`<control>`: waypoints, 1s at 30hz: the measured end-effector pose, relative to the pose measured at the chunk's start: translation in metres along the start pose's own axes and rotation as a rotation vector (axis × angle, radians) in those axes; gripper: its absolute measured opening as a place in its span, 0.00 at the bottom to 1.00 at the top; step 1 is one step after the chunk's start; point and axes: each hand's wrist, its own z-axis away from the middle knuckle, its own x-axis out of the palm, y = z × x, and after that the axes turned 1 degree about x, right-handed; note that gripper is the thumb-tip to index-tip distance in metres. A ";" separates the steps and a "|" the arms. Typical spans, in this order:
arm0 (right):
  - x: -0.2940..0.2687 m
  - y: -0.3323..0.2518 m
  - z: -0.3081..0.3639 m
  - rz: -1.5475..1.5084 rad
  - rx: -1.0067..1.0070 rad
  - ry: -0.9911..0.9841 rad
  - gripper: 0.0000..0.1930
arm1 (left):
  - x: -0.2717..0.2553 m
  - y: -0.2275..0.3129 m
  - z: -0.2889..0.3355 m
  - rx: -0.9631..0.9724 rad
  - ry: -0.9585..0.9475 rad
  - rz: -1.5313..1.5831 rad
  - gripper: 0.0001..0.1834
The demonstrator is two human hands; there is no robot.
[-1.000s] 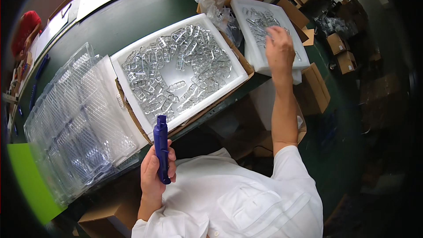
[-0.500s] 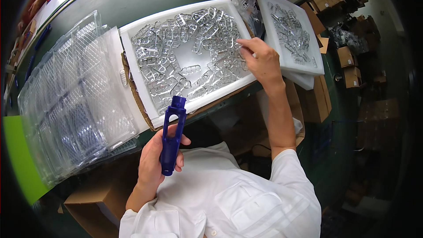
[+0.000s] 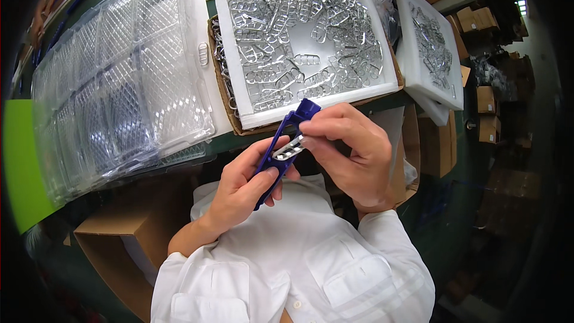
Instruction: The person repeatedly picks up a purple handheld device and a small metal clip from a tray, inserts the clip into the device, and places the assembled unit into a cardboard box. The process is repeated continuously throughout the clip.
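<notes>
My left hand (image 3: 248, 182) is closed round a long dark-blue plastic housing (image 3: 263, 195) with an oblong opening, held tilted in front of my chest. Between thumb and fingertips, my right hand (image 3: 356, 149) pinches a small shiny metal piece with slots (image 3: 288, 149). That piece lies at the housing's opening, its lower end against or inside it; how deep it sits I cannot tell. Just beyond my hands, a white foam tray (image 3: 251, 121) holds many similar loose metal pieces (image 3: 269, 18), with a bare patch in its middle.
Clear plastic blister trays (image 3: 125, 84) are stacked at the left, beside a bright green sheet (image 3: 27, 167). A second foam tray (image 3: 451, 98) with metal pieces leans at the right. Cardboard boxes (image 3: 113, 242) stand below the bench, and one metal piece (image 3: 203, 54) lies between the trays.
My right hand has come from the foam tray to the housing, bringing a metal piece. My left hand has tilted the housing to the right. The view has shifted.
</notes>
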 end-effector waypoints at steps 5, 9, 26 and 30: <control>0.010 -0.001 0.007 0.286 -0.054 -0.024 0.12 | -0.004 -0.004 0.008 0.033 0.017 -0.026 0.25; 0.012 -0.005 -0.001 0.395 -0.132 -0.087 0.11 | -0.008 -0.009 0.012 0.051 0.009 -0.010 0.24; 0.029 0.016 0.004 0.391 -0.127 -0.210 0.12 | -0.016 -0.015 0.016 0.048 0.039 -0.069 0.23; 0.039 0.006 0.008 0.315 -0.024 0.042 0.21 | -0.018 -0.021 0.013 0.227 0.061 -0.213 0.21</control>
